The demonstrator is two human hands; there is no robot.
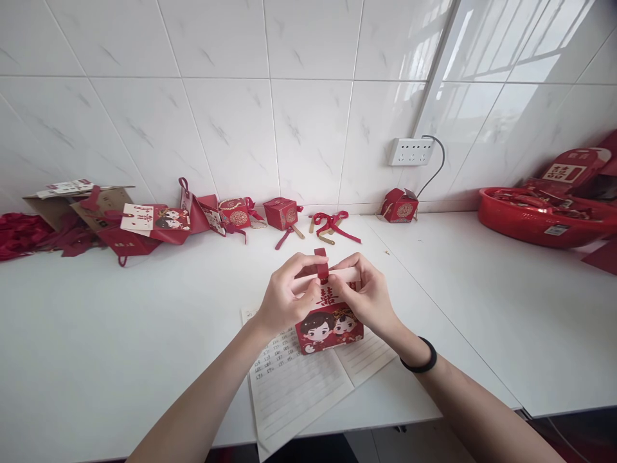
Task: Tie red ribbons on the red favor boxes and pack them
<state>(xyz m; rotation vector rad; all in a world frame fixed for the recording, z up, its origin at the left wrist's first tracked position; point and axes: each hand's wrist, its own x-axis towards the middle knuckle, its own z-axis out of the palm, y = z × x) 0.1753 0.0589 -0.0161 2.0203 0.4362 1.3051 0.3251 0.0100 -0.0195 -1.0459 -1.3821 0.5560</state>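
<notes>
A red and white paper gift box [330, 328] with two cartoon figures on its front stands upright on an open notebook [303, 405]. My left hand [292, 289] pinches the white top of the box from the left, thumb in front. From the right, my right hand [364, 289] grips the same top edge, its thumb also in front. Between my fingertips a dark red ribbon loop [321, 260] sticks up from the top. Handwriting covers part of the notebook's left page. The back of the box is hidden.
Along the tiled wall stand several red gift boxes [282, 213], with loose ribbons [330, 223] beside them. Another red box [399, 207] sits below a power strip [411, 152]. A red basin [544, 228] of red packets is far right. Red cloth [22, 235] lies far left.
</notes>
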